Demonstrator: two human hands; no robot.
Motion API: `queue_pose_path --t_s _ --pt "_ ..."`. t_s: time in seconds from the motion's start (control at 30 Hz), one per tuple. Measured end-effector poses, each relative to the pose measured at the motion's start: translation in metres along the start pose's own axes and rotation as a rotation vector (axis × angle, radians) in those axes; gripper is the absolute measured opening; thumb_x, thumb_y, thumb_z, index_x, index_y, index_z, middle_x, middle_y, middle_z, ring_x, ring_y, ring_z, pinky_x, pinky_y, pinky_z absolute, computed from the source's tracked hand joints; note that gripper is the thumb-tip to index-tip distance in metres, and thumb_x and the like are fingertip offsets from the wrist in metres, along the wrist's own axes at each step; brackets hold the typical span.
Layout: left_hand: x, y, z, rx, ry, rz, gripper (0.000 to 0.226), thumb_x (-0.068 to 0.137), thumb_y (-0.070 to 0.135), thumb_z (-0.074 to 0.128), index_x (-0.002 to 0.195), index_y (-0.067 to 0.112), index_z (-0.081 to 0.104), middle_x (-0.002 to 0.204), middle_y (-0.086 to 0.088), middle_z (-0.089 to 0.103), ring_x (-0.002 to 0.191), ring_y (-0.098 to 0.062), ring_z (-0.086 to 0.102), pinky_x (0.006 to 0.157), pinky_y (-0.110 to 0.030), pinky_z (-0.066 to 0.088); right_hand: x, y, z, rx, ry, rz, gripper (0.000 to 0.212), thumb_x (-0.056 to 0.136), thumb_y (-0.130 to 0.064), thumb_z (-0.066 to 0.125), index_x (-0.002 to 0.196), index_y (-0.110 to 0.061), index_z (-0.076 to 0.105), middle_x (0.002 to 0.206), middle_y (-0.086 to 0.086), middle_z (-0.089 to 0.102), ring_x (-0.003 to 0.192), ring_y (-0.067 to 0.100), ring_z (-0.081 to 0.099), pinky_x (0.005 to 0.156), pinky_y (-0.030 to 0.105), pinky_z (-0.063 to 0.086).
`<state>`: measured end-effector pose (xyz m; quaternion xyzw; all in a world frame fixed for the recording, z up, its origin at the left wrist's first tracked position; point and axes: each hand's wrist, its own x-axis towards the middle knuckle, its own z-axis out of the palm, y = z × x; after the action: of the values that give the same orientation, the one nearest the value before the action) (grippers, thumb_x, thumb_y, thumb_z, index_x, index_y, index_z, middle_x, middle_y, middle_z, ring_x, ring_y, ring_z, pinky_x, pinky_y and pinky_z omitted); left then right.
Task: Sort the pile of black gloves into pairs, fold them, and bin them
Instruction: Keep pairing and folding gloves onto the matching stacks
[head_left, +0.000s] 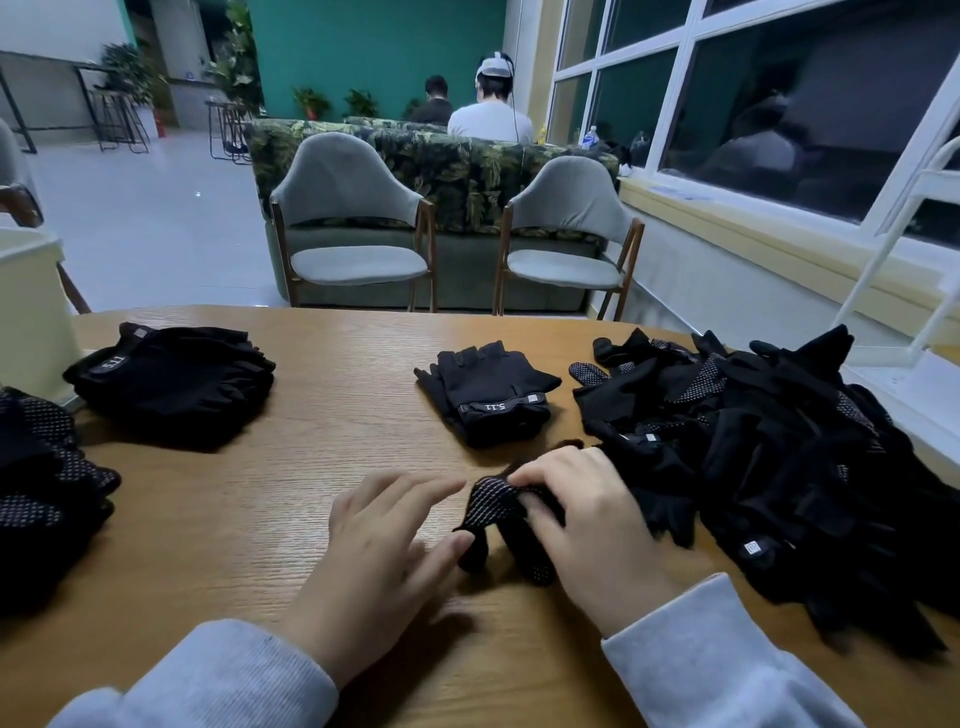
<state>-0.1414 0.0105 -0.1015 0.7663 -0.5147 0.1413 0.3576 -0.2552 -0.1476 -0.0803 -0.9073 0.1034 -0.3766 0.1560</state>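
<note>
- Sorting step: the right hand (576, 514) pinches a dotted glove (493, 506) on the counter (322, 467), at the near edge of the unsorted pile (779, 467).
- The left hand (384, 540) is released, its thumb touching the glove.
- Next, I think: find its matching glove, then fold the pair.

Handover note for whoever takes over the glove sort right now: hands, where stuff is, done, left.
Right hand grips a dotted glove at the edge of the unsorted pile. Left hand is open on the table, thumb beside that glove.
Done: folded stack far left, dotted stack at left edge, one folded pair centre.
Left: most of the pile; binning not visibly started.
</note>
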Motion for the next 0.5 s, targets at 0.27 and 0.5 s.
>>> queue_pose_path --t_s 0.27,0.5 --pt "0.002 0.007 -0.002 -0.304 0.085 -0.079 0.027 0.083 0.046 0.047 0.111 0.047 0.050 0.109 0.029 0.057 0.097 0.008 0.056 0.086 -0.015 0.042 0.000 -0.018 0.011 0.183 -0.072 -0.174 0.009 0.083 -0.011 0.056 0.088 -0.014 0.062 0.091 -0.006 0.059 0.090 0.011 0.054 0.079 0.023 0.045" --pt "-0.002 0.005 -0.013 -0.307 0.116 -0.081 0.032 0.083 0.022 0.046 0.105 0.044 0.054 0.101 0.024 0.059 0.091 0.004 0.056 0.079 -0.005 0.038 0.001 -0.014 0.010 0.176 -0.038 0.089 0.033 0.081 -0.031 0.062 0.113 -0.023 0.054 0.108 -0.015 0.050 0.096 -0.003 0.047 0.088 0.006 0.034"
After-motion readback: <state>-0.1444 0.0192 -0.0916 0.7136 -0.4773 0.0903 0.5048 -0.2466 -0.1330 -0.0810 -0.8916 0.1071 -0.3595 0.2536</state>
